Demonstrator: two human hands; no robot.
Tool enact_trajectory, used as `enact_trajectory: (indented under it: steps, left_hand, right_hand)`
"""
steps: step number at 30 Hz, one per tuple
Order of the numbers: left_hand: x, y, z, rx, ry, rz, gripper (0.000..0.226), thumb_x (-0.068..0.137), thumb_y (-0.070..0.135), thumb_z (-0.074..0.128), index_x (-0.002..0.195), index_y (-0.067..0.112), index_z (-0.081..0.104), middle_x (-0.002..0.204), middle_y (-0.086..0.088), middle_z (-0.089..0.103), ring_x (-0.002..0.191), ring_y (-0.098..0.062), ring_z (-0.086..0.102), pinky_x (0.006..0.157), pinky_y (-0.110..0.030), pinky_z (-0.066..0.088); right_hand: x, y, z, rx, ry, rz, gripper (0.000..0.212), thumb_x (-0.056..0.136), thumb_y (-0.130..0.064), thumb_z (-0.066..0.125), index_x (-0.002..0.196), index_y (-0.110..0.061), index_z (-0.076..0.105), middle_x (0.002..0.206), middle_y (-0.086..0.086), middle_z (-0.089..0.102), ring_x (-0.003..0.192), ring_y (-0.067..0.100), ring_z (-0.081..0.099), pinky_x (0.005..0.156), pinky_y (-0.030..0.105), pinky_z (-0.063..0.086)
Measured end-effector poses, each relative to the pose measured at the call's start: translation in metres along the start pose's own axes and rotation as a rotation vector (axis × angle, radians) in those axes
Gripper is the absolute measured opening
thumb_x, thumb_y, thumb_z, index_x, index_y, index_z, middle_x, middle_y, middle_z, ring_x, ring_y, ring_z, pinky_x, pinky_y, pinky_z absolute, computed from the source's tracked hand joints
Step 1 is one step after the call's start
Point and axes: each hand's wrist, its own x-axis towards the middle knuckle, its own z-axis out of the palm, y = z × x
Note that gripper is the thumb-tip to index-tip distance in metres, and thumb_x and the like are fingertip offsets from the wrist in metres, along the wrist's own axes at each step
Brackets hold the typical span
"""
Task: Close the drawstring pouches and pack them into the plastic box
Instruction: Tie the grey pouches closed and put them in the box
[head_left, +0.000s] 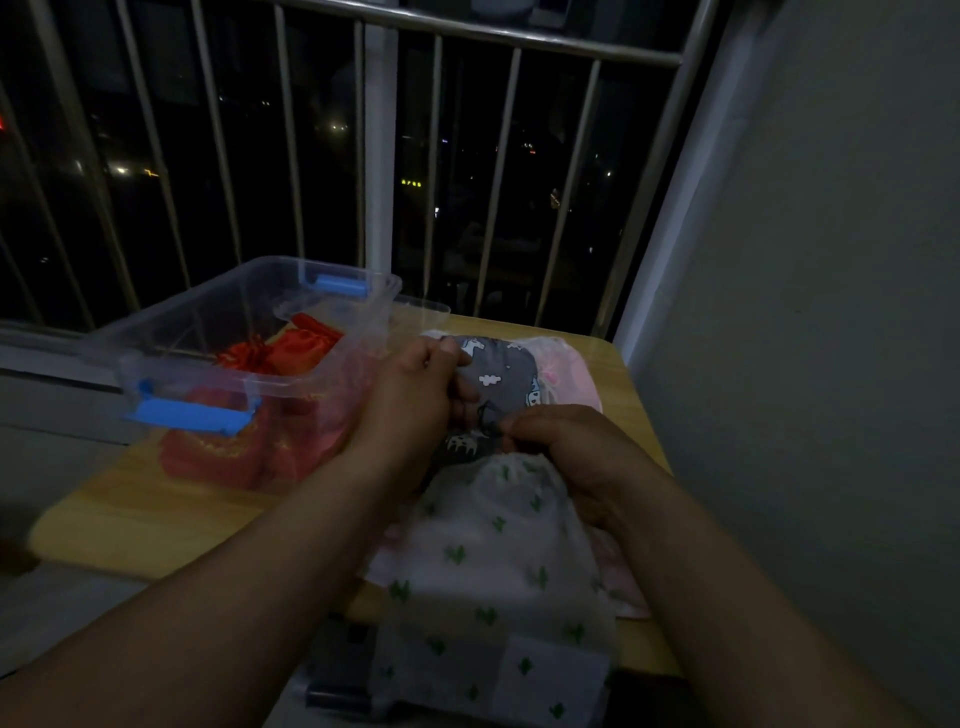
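The person works a grey pouch (498, 376) at the middle of the table (130, 509), atop a white cactus-print pouch (498, 561) and pink ones (569, 371). The left hand (410, 400) curls its fingers pressed together on the fabric near the pouch's mouth, likely to brace it. The right hand (561, 447) pinches the dark cord (488, 418) between thumb and fingertips, probably to draw the mouth shut. The box (249, 340) sits open to the left, red pouches (280, 351) already inside, close enough for an easy drop.
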Motion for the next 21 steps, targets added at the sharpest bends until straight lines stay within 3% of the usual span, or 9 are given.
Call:
enact_trajectory:
  steps: [4, 8, 11, 14, 17, 19, 21]
  left_hand:
    - [0.007, 0.008, 0.003, -0.145, -0.104, -0.021, 0.028, 0.109, 0.025, 0.048, 0.098, 0.007, 0.066, 0.077, -0.005, 0.071, 0.069, -0.018, 0.064, 0.082, -0.045, 0.057]
    - [0.009, 0.006, 0.008, -0.153, -0.158, -0.013, 0.028, 0.109, 0.025, 0.05, 0.099, 0.006, 0.069, 0.087, -0.01, 0.075, 0.078, -0.02, 0.071, 0.078, -0.034, 0.058]
    - [0.006, 0.008, 0.013, -0.132, -0.228, -0.042, 0.031, 0.109, 0.028, 0.049, 0.109, 0.006, 0.07, 0.099, -0.014, 0.077, 0.089, -0.028, 0.075, 0.078, -0.036, 0.063]
    - [0.0, 0.011, 0.012, 0.15, -0.304, -0.045, 0.04, 0.11, 0.04, 0.041, 0.123, 0.013, 0.066, 0.106, -0.011, 0.076, 0.096, -0.025, 0.074, 0.074, -0.032, 0.063]
    - [-0.004, 0.007, 0.003, 0.597, -0.345, 0.168, 0.035, 0.109, 0.042, 0.041, 0.126, 0.019, 0.061, 0.106, 0.002, 0.071, 0.097, -0.013, 0.068, 0.081, -0.031, 0.053]
    - [-0.009, 0.006, 0.0, 0.759, -0.392, 0.18, 0.03, 0.108, 0.041, 0.045, 0.128, 0.023, 0.058, 0.107, 0.005, 0.07, 0.093, -0.008, 0.064, 0.075, -0.023, 0.045]
    - [-0.009, 0.003, -0.003, 0.865, -0.404, 0.2, 0.024, 0.106, 0.041, 0.049, 0.117, 0.023, 0.06, 0.104, 0.004, 0.071, 0.082, -0.005, 0.061, 0.065, -0.021, 0.041]
  right_hand:
    - [-0.008, -0.002, 0.004, -0.207, -0.042, -0.08, 0.019, 0.089, -0.004, 0.073, 0.073, -0.012, 0.08, 0.078, 0.012, 0.076, 0.075, 0.02, 0.068, 0.084, 0.037, 0.056]
    - [-0.013, -0.005, 0.007, -0.335, -0.15, -0.131, 0.016, 0.092, -0.016, 0.075, 0.079, -0.018, 0.082, 0.084, 0.006, 0.079, 0.079, 0.012, 0.07, 0.088, 0.032, 0.055]
    - [-0.014, -0.007, 0.007, -0.37, -0.165, -0.165, 0.018, 0.094, -0.015, 0.072, 0.078, -0.017, 0.08, 0.083, 0.005, 0.078, 0.08, 0.012, 0.07, 0.085, 0.029, 0.055]
    - [-0.009, -0.002, 0.001, -0.294, -0.088, -0.162, 0.02, 0.093, -0.01, 0.071, 0.075, -0.012, 0.08, 0.082, 0.007, 0.078, 0.082, 0.019, 0.073, 0.085, 0.03, 0.057]
    - [0.0, 0.003, -0.008, -0.165, -0.017, -0.112, 0.012, 0.092, -0.008, 0.071, 0.091, -0.004, 0.082, 0.095, 0.021, 0.078, 0.098, 0.036, 0.074, 0.101, 0.047, 0.056]
    - [0.003, 0.005, -0.011, -0.097, -0.006, -0.093, 0.013, 0.092, -0.003, 0.068, 0.096, 0.0, 0.08, 0.1, 0.027, 0.076, 0.101, 0.039, 0.072, 0.106, 0.055, 0.052]
    - [0.005, 0.006, -0.011, -0.074, 0.007, -0.091, 0.014, 0.091, 0.002, 0.066, 0.094, 0.002, 0.079, 0.1, 0.029, 0.075, 0.096, 0.038, 0.071, 0.106, 0.056, 0.051]
